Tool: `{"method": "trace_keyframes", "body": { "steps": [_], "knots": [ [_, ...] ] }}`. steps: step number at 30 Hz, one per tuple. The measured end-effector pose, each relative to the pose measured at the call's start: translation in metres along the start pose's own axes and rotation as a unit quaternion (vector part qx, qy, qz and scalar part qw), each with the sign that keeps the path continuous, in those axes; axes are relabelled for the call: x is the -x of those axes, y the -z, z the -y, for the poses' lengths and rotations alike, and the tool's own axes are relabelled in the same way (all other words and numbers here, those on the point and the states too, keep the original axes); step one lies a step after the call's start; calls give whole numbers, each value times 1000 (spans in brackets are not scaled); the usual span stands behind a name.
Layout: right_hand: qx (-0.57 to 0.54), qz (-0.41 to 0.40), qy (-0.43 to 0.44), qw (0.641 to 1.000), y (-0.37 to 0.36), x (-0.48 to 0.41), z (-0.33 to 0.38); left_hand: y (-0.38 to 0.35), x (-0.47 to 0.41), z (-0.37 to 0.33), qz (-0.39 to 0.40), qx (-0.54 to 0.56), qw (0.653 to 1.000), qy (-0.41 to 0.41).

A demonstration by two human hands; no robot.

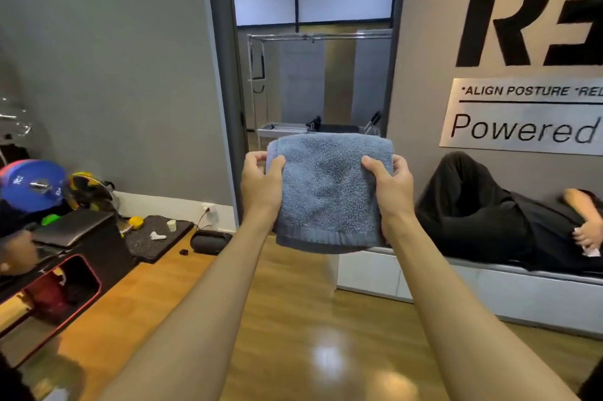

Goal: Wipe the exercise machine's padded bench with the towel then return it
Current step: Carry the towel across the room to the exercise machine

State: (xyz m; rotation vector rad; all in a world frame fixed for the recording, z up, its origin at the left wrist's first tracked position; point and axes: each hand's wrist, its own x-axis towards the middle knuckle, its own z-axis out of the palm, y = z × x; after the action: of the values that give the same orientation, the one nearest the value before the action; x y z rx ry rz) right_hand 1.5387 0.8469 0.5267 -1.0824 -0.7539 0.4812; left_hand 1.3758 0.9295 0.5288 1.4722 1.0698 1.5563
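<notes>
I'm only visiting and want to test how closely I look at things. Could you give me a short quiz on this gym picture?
1. True or false: the towel is held up off the floor by both the left hand and the right hand.
2. What lies on the long white bench at the right?
A) a person in dark clothes
B) a stack of towels
C) a blue weight plate
3. What colour is the towel?

Key: 1 true; 2 A; 3 grey-blue.
</notes>
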Motion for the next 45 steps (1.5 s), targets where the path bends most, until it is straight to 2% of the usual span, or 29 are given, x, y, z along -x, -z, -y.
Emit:
{"method": "trace_keyframes", "body": {
  "steps": [10,18,24,38,45],
  "knots": [
    [-13,7,-20,1000,-141,-281,-147,-110,-298,141,6,1,1000,5],
    [-10,-41,-22,999,-240,-519,-251,-230,-553,241,26,15,1000,2],
    [14,-61,-8,998,-279,-700,-317,-340,-714,299,71,42,997,-7],
    [-2,-73,-1,997,-385,-1152,-492,-599,-1104,450,64,11,998,-23],
    [11,-108,0,994,-410,-1354,-595,-743,-1278,552,91,38,995,-13]
  ]
}}
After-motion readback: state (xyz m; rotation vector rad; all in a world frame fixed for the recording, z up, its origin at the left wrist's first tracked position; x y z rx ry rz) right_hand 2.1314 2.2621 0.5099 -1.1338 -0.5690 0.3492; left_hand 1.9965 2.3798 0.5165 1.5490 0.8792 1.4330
